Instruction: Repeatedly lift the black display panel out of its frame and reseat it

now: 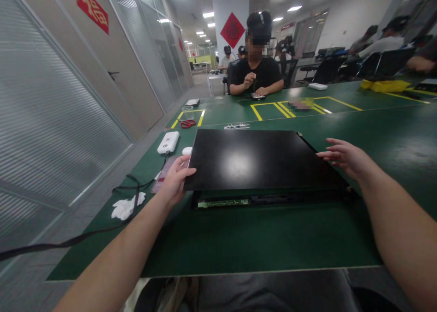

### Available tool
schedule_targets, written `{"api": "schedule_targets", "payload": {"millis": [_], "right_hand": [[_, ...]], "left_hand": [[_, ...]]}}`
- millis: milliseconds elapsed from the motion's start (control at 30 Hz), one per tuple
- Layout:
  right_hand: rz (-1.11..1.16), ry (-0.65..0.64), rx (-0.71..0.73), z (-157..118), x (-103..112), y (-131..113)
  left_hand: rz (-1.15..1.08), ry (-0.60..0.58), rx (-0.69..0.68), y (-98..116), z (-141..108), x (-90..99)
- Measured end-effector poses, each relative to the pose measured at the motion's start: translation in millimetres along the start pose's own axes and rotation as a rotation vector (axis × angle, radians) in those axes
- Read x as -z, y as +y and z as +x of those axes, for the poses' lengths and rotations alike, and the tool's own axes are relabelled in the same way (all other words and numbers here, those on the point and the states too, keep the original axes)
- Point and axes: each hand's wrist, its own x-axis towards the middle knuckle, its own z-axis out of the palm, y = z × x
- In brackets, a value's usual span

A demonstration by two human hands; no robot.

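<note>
A flat black panel point(259, 161) with a glossy face lies tilted over a dark frame point(293, 198), its near edge raised off it. A green circuit strip point(223, 203) shows in the gap at the near side. My left hand point(175, 177) grips the panel's left edge, thumb on top and fingers beneath. Beside the right edge is my right hand point(344, 157), fingers spread, the fingertips at or very near the edge; whether they touch it cannot be told.
On the green table point(259, 243) are a white power bank point(168, 142), a phone point(164, 175), a cable, crumpled tissue point(127, 206), red scissors point(187, 123) and small tools point(236, 126). Across sits a person point(256, 70) handling a small device.
</note>
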Motion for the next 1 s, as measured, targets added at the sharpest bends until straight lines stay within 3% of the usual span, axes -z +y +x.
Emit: {"api": "schedule_targets", "payload": {"millis": [267, 1000], "right_hand": [[-0.054, 0.074, -0.015, 6, -2, 3], [-0.115, 0.133, 0.023, 7, -3, 6]], "left_hand": [[0.043, -0.011, 0.011, -2, 0, -1.8], [0.067, -0.109, 0.035, -15, 5, 1.8]]}}
